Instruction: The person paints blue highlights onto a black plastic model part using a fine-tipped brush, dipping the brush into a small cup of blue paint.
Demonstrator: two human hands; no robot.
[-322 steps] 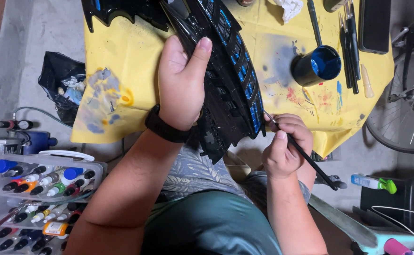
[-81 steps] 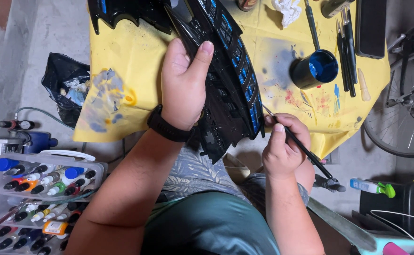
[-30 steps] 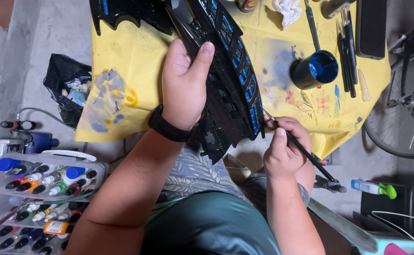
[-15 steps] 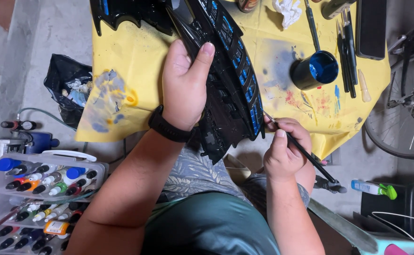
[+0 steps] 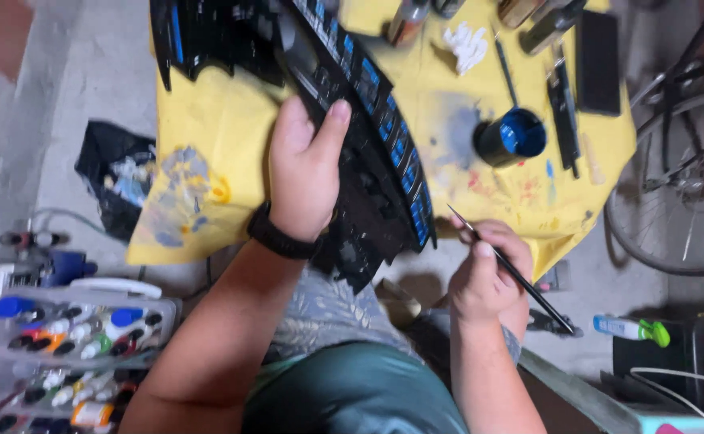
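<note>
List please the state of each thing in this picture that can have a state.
Left hand: closed, gripping the black model.
Black model: held tilted above the yellow cloth.
Right hand: closed on the thin brush.
Thin brush: held slanted, tip near the model's edge.
Blue paint cup: open, upright.

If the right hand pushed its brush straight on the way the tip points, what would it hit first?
Most likely the blue-painted edge of the black model. The brush in the right hand points up-left at it, the tip close; depth is unclear.
</note>
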